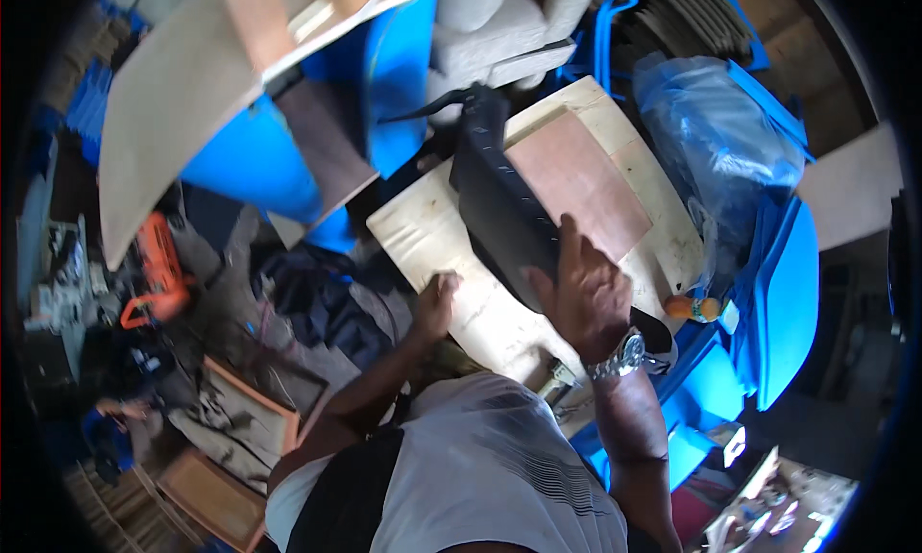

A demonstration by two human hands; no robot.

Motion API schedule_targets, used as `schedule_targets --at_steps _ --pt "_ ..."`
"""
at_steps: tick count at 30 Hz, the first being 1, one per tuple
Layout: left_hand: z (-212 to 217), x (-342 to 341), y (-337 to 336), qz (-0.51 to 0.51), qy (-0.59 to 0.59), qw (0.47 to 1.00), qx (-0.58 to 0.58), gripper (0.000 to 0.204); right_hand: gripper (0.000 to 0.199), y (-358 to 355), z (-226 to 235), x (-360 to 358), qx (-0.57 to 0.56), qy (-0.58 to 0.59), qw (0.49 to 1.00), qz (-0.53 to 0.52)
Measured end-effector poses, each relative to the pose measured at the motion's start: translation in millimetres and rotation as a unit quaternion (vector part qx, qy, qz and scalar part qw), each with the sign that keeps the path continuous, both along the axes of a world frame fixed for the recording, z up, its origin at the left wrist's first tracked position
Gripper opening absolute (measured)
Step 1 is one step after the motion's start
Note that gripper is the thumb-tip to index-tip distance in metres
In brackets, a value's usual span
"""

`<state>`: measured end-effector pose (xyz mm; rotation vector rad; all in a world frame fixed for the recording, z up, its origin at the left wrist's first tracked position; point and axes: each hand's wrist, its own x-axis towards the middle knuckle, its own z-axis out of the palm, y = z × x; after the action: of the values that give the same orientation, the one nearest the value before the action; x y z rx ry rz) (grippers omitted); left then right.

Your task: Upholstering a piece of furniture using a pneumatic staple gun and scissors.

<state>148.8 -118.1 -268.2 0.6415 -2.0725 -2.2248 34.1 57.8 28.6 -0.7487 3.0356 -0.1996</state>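
Observation:
A long black panel (495, 207), apparently fabric-covered, lies slantwise across a pale wooden board (480, 298). Small light marks like staples run along one edge, and a loose black strip sticks out at its far end. My right hand (588, 289), wearing a metal watch on the wrist, rests over the panel's near right edge with fingers stretched out. Just left of the panel, at the board's left edge, my left hand (438, 303) is closed; whatever may be in it is hidden. Under the panel's right side is a flat reddish-brown sheet (581, 178).
Large curved boards with blue faces (254, 164) stand at the far left. A clear plastic bag (720, 140) and blue panels (778, 294) crowd the right, beside an orange-handled tool (693, 309). Dark cloth (322, 303) and an orange tool (158, 270) lie to the left.

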Motion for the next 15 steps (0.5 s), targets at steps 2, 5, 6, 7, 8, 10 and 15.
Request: schedule_targets --at_steps 2,5,6,7,8,10,15 --pt "-40.0 -24.3 -22.3 0.025 -0.051 0.998 -0.006 0.050 0.058 -17.6 -8.6 -20.3 -0.009 -0.028 0.999 -0.033" --pt "-76.6 -62.1 -39.5 0.088 -0.087 0.989 0.079 0.063 0.047 -14.7 -6.9 -20.6 -0.038 -0.048 0.998 -0.033" --pt "-86.1 -79.7 -46.5 0.079 -0.151 0.978 0.118 0.080 0.044 -8.7 -3.0 -11.6 -0.043 -0.054 0.996 -0.047" --pt "-93.8 -93.2 -49.4 0.104 -0.208 0.954 0.189 0.085 0.042 -0.3 1.4 -1.7 -0.042 -0.055 0.996 -0.064" --pt "-100.9 -106.5 -49.6 0.122 -0.256 0.923 0.260 0.090 0.037 7.5 2.9 9.2 -0.092 0.014 0.995 -0.018" --pt "-113.8 -124.7 -40.7 0.194 -0.298 0.892 0.278 0.093 0.037 28.2 15.9 44.8 -0.104 -0.073 0.991 -0.052" --pt "-130.3 -128.5 -29.0 0.119 -0.289 0.914 0.257 0.087 0.045 47.9 31.2 98.2 -0.094 -0.092 0.989 -0.064"
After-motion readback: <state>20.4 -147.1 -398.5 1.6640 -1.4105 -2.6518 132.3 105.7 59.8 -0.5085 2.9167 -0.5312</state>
